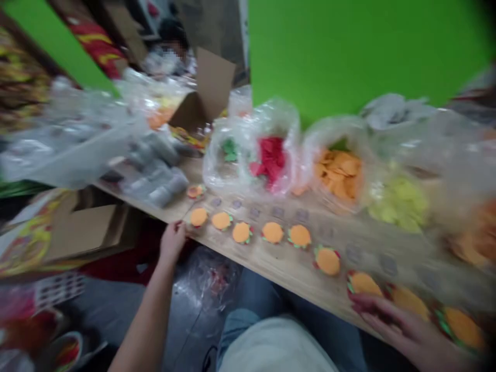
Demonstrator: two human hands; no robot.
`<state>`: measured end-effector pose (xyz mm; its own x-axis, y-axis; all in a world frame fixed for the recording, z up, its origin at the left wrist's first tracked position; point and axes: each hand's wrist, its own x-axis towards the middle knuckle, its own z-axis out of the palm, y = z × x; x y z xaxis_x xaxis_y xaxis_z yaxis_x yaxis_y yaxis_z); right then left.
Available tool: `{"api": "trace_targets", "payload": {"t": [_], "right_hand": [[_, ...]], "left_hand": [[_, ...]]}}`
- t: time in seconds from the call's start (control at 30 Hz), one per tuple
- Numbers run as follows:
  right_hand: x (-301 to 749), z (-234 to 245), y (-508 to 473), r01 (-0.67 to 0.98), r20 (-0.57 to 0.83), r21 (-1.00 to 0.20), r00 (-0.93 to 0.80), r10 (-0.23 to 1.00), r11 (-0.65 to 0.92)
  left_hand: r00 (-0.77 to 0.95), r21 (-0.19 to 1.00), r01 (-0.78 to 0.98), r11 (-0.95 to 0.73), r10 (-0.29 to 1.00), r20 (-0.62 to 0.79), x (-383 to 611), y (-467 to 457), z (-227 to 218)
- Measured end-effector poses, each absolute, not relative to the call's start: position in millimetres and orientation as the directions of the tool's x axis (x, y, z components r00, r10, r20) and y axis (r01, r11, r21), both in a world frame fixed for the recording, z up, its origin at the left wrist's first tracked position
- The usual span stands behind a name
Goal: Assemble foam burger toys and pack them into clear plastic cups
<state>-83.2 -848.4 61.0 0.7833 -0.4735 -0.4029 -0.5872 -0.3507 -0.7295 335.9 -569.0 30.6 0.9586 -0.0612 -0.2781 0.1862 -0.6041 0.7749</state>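
A row of several small orange burger-shaped pieces (273,232) lies along the front of a wooden table (287,263). My left hand (172,241) is at the table's left front edge, right beside the leftmost orange piece (199,217); its fingers are curled and blurred. My right hand (403,325) rests at the table's front edge on the right, fingers stretched out flat just below an orange piece (364,283). The whole picture is smeared by motion.
Clear plastic bags stand behind the row, holding green (229,149), red (271,157), orange (341,173) and yellow (399,201) pieces. An open cardboard box (205,98) is further back, flattened cardboard (85,232) lies at the left, and another person sits in the far background.
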Motion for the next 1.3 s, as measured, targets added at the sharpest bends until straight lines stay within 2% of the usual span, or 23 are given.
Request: {"api": "trace_targets", "payload": {"t": [0.07,0.13,0.2,0.23,0.27,0.33,0.5,0.6,0.73,0.87,0.9,1.0,1.03,1.07,1.1,1.17,1.23,1.3], "right_hand": [[12.6,78.1,-846.1,-0.424,-0.244,-0.763,0.888,-0.389,-0.489],[111.5,91.5,-828.5,-0.250,-0.127,-0.775,0.961,-0.245,-0.580],[201.2,95.6,-804.7,-0.124,-0.087,-0.731,0.992,-0.089,-0.670],[239.6,94.2,-793.0,-0.107,-0.092,-0.674,0.994,-0.061,-0.731],[272.6,91.4,-782.1,-0.104,-0.091,-0.591,0.994,-0.062,-0.800],[321.4,84.1,-764.4,-0.120,-0.060,-0.525,0.993,-0.104,-0.843],[362.0,69.1,-741.7,-0.205,0.008,-0.471,0.972,-0.237,-0.858],[359.8,62.6,-734.1,-0.265,-0.014,-0.507,0.954,-0.299,-0.820],[350.7,56.0,-729.1,-0.389,-0.175,-0.658,0.912,-0.371,-0.645],[333.1,56.3,-734.8,-0.348,0.006,-0.718,0.863,-0.506,-0.602],[326.5,58.2,-737.0,-0.341,-0.002,-0.757,0.854,-0.520,-0.557],[297.6,70.0,-742.1,-0.299,-0.145,-0.909,0.881,-0.451,-0.291],[284.2,75.6,-743.2,-0.235,-0.108,-0.937,0.899,-0.424,-0.259],[269.0,81.5,-743.8,-0.140,-0.009,-0.944,0.916,-0.401,-0.299],[252.2,86.9,-744.1,-0.030,0.129,-0.916,0.922,-0.366,-0.399],[216.6,94.1,-743.8,0.151,0.369,-0.745,0.904,-0.213,-0.650],[183.0,93.0,-743.1,0.233,0.449,-0.533,0.893,-0.038,-0.814],[156.2,84.1,-742.9,0.255,0.458,-0.366,0.887,0.066,-0.895]], "left_hand": [[0.951,0.817,0.264,-0.512,-0.001,-0.308,351.6,-545.9,30.1],[0.935,0.850,0.323,-0.415,-0.001,-0.355,361.3,-539.8,23.7],[0.915,0.867,0.371,-0.333,-0.031,-0.403,368.8,-541.7,17.8],[0.904,0.870,0.392,-0.297,-0.052,-0.425,372.2,-543.0,16.3],[0.893,0.872,0.412,-0.263,-0.074,-0.444,375.3,-543.6,15.7],[0.878,0.879,0.439,-0.187,-0.119,-0.464,379.3,-541.4,16.9],[0.864,0.888,0.459,0.035,-0.250,-0.437,371.6,-522.6,24.5],[0.851,0.862,0.483,0.155,-0.314,-0.420,361.7,-511.0,29.5],[0.830,0.799,0.523,0.297,-0.393,-0.397,351.0,-504.0,39.7],[0.823,0.789,0.523,0.323,-0.431,-0.370,340.7,-507.9,53.8],[0.824,0.790,0.519,0.327,-0.436,-0.361,337.5,-510.6,57.4],[0.829,0.809,0.502,0.305,-0.435,-0.350,324.3,-524.3,66.3],[0.833,0.818,0.495,0.294,-0.427,-0.351,318.3,-531.0,68.1],[0.838,0.824,0.489,0.285,-0.415,-0.354,311.6,-538.7,69.4],[0.841,0.826,0.489,0.280,-0.404,-0.361,304.2,-547.2,70.0],[0.822,0.806,0.522,0.278,-0.417,-0.389,288.1,-565.6,70.3],[0.763,0.755,0.599,0.269,-0.478,-0.435,272.0,-584.0,70.9],[0.687,0.686,0.679,0.262,-0.557,-0.466,257.6,-600.9,72.7]]}}
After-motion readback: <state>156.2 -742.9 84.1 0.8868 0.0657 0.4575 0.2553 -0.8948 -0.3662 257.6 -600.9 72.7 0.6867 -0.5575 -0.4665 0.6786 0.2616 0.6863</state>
